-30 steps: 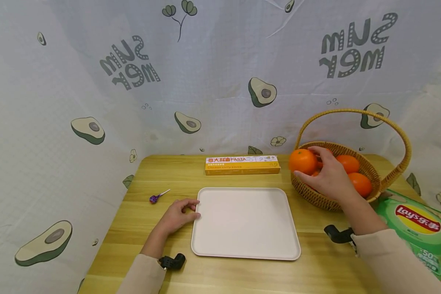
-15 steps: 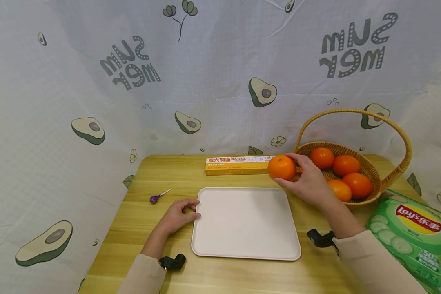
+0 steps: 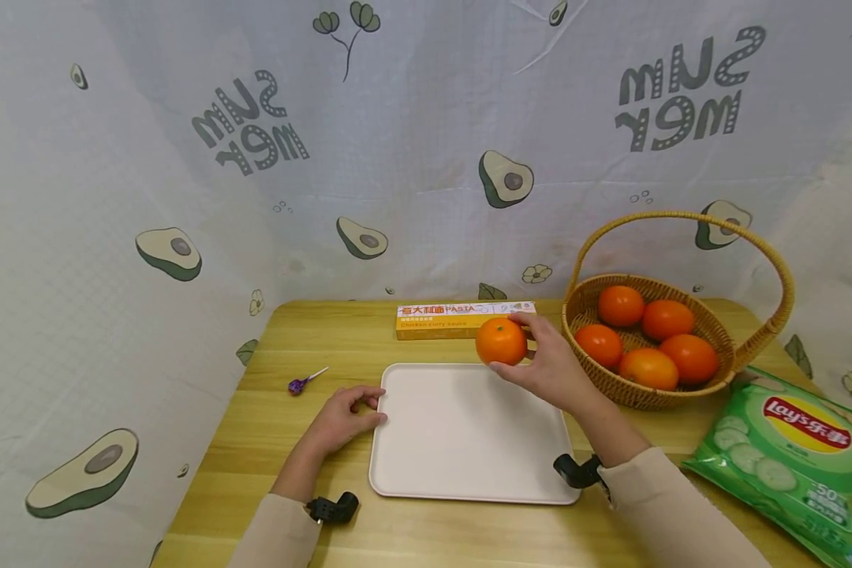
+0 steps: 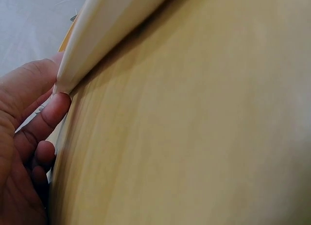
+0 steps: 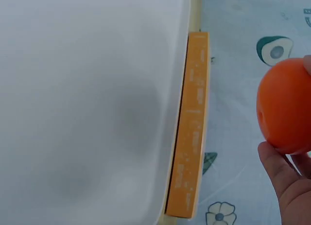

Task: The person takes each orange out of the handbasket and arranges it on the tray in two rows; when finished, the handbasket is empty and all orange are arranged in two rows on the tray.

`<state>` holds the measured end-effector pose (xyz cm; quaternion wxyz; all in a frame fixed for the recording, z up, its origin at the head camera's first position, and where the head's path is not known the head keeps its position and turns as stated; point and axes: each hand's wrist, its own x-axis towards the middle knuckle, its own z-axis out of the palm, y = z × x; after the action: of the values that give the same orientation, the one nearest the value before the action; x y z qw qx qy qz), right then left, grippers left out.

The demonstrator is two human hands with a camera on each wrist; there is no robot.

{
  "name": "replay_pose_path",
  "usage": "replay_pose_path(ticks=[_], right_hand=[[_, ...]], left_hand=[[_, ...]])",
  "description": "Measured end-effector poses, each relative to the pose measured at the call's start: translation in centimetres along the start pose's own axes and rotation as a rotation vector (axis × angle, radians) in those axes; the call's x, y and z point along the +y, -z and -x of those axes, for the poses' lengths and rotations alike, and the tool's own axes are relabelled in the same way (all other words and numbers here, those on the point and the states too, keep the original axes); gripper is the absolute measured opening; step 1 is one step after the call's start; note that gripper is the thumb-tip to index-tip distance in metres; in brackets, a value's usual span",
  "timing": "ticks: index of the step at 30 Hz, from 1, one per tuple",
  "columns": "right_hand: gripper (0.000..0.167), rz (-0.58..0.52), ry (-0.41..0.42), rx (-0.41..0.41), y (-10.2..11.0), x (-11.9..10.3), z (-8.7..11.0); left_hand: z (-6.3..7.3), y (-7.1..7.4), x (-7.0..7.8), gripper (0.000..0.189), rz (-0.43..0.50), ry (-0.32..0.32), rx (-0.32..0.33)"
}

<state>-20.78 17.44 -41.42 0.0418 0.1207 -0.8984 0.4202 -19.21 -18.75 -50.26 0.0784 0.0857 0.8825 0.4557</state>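
Person's R hand (image 3: pixel 550 367), arm reaching in from lower R, grips an orange (image 3: pixel 500 341) btwn thumb & curled fingers, spread to the fruit's width; orange is up over the far edge of a white tray (image 3: pixel 468 442), nr a pasta box (image 3: pixel 433 325). L hand (image 3: pixel 339 420) has thumb & fingers nearly closed on the tray's L rim. Wicker basket (image 3: pixel 614 388) at R, handle upright, w/ 5 orange-red fruits (image 3: pixel 648 369) inside. Lay's chip bag (image 3: pixel 781 465) lies just beside it. Wood table (image 3: pixel 468 536) shows btwn tray & basket, also along tray's near edge. Lollipop (image 3: pixel 298 386) L of tray.
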Motion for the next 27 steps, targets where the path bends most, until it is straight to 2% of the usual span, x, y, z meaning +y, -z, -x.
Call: replay_pose_path(ticks=[5,15,22,27], right_hand=[[0.082,-0.022,0.025,-0.014,-1.6,-0.3,-0.4],[0.079,-0.030,0.013,-0.082,-4.6,-1.2,-0.8],[0.080,-0.072,-0.065,-0.144,-6.7,-1.8,-0.9],[0.079,-0.052,-0.076,-0.150,-8.0,-2.3,-1.3]], left_hand=[[0.0,-0.1,0.0,0.035,-0.003,0.005,0.007],[0.1,0.2,0.0,0.035,-0.030,0.017,0.017],[0.1,0.2,0.1,0.036,-0.025,0.013,0.008],[0.0,0.1,0.2,0.036,-0.030,0.035,-0.002]])
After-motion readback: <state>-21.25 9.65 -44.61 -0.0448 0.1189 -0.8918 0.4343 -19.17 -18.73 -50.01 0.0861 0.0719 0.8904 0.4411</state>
